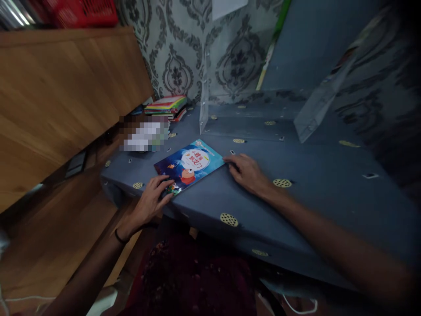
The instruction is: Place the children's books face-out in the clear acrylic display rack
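Observation:
A thin picture book [194, 164] with a blue cover lies closed and slanted on a cloth-covered table. Its cover has a white circle with Chinese characters and a cartoon fish with a red lower part. Across the lower left corner of the book rests my left hand [153, 195], fingers spread on the cover and thumb by the near edge. My right hand [246, 172] is at the opposite corner, its fingers curled and the fingertips closed at the book's edge. The right palm faces the tablecloth, so part of those fingers is hidden.
The blue-grey tablecloth [250, 206] has yellow pineapple prints. Stacked books [169, 105] stand at the back left, behind a pixelated item [144, 135]. A clear plastic stand [204, 101] is at the back. A wooden cabinet [72, 83] borders the left side, with a red basket [82, 13] on top.

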{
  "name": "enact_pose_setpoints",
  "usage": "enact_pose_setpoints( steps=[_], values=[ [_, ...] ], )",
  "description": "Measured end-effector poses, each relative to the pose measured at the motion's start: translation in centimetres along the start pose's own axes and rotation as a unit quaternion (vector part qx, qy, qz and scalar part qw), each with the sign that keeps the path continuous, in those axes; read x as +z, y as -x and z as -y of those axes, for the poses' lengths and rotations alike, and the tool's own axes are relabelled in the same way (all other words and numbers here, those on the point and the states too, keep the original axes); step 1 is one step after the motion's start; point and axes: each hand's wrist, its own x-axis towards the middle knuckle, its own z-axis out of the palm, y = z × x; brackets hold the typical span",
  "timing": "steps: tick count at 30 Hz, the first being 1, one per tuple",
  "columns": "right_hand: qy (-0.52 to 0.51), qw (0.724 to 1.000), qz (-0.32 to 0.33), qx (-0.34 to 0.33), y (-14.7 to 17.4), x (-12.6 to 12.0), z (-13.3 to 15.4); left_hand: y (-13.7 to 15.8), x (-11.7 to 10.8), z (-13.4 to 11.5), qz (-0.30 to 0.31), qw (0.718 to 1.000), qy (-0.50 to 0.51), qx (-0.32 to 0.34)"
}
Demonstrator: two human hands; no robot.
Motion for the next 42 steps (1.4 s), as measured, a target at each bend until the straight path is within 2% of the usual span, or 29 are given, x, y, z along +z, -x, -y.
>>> enact_pose_setpoints(
  steps=[2,5,8,10,13,17,21,28,32,36,42],
  values=[
    [0.025,1.0,0.009,-0.002,-0.2,0.0,0.3,-0.6,-0.6,0.6,0.021,1.0,0.003,-0.001],
    [0.055,0.998,0.03,-0.003,-0.5,-0.1,1.1,-3.0,-1.7,2.2,0.033,0.999,-0.01,-0.016],
    [0.073,0.996,0.048,0.006,-0.7,-0.4,1.9,-6.5,-2.5,4.0,0.038,0.993,-0.047,-0.104],
    [0.081,0.995,0.054,0.019,-0.8,-0.6,2.5,-8.4,-2.5,4.7,0.047,0.988,-0.058,-0.132],
    [0.089,0.993,0.069,0.036,-0.8,-1.2,3.5,-9.9,-1.8,4.5,0.066,0.986,-0.071,-0.139],
    [0.1,0.988,0.1,0.061,-0.6,-2.0,4.6,-9.5,-1.1,3.5,0.072,0.983,-0.089,-0.14],
    [0.105,0.982,0.129,0.093,-0.2,-2.2,5.8,-8.5,-1.5,2.8,0.085,0.98,-0.09,-0.154],
    [0.114,0.971,0.14,0.157,1.5,-0.2,10.0,-6.6,-1.8,1.0,0.114,0.977,-0.076,-0.161],
    [0.113,0.974,0.136,0.139,4.1,0.8,11.9,-6.1,-2.0,-0.2,0.114,0.976,-0.095,-0.16],
    [0.109,0.977,0.14,0.122,6.7,0.6,12.8,-5.9,-2.4,-0.7,0.119,0.975,-0.094,-0.166],
    [0.096,0.971,0.178,0.131,7.2,-0.7,13.8,-5.7,-2.2,-0.2,0.108,0.979,-0.072,-0.157]
  ],
)
